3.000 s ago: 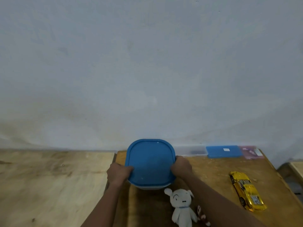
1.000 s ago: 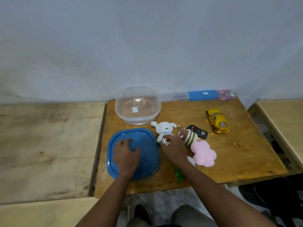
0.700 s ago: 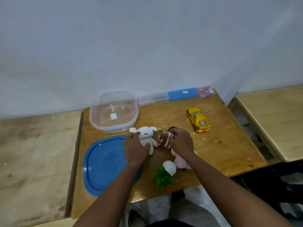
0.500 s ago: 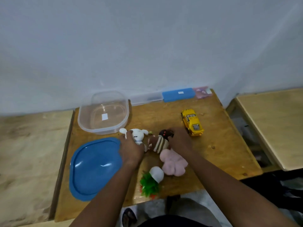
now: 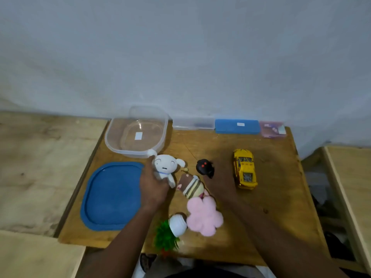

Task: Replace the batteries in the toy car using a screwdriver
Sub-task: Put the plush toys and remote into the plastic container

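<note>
The yellow toy car point(image 5: 245, 169) stands on its wheels on the wooden table point(image 5: 277, 199), right of centre. A black remote point(image 5: 204, 168) with red buttons lies to its left. My right hand point(image 5: 219, 186) rests on the table between the remote and the car, its fingertips at the remote's near end; blur hides whether they curl. My left hand point(image 5: 153, 187) grips the body of a white plush dog point(image 5: 165, 167). No screwdriver or batteries show.
A clear tub point(image 5: 109, 142) stands at the back left, with its blue lid point(image 5: 112, 195) flat in front of it. A striped plush point(image 5: 190, 186), a pink plush flower point(image 5: 204, 217) and a small green plant point(image 5: 166, 235) lie near me. A clear case point(image 5: 193, 123), a blue case point(image 5: 236, 126) and a pink packet point(image 5: 273, 129) line the wall.
The lid came off the tub and was laid on the table. My left hand left the lid and took the white plush dog. My right hand moved from the plush toys toward the remote.
</note>
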`<state>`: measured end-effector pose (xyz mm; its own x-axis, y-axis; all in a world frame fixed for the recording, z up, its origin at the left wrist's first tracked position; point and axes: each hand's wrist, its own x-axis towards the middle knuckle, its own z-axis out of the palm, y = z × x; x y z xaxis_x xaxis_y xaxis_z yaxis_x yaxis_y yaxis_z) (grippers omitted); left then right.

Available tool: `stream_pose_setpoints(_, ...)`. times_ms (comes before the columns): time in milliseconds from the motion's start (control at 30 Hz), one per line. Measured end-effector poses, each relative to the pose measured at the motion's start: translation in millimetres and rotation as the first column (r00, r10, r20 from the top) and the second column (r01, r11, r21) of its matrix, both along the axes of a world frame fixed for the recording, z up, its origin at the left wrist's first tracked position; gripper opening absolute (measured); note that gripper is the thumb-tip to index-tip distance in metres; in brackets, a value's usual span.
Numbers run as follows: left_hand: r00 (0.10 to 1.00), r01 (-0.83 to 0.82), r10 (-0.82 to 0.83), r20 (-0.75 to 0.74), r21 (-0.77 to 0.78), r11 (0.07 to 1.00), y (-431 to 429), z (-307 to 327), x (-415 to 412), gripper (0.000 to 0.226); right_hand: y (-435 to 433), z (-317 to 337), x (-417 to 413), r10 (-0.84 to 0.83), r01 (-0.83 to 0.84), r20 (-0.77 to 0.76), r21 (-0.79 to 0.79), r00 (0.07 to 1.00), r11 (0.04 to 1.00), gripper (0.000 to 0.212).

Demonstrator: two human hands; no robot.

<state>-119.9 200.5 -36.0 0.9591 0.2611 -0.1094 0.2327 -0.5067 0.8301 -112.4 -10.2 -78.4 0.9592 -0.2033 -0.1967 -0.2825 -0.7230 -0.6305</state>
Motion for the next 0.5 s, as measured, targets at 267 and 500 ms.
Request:
stream_pose_setpoints(267, 0.948, -0.095, 0.084, 0.306, 0.021, 0.995, 20.6, 41.6, 19.8, 0.075, 20.2, 56.8, 44.2, -0.047, 0.003, 0.279, 0.155, 0.959, 0.988, 0.045)
stream_pose_setpoints(500, 0.974, -0.122, 0.097, 0.207, 0.108, 0.987, 64.9, 80.1, 75.0, 0.078, 73.6, 89.9, 109.9, 0.120, -0.057, 0.410, -0.164, 0.904, 0.985, 0.041)
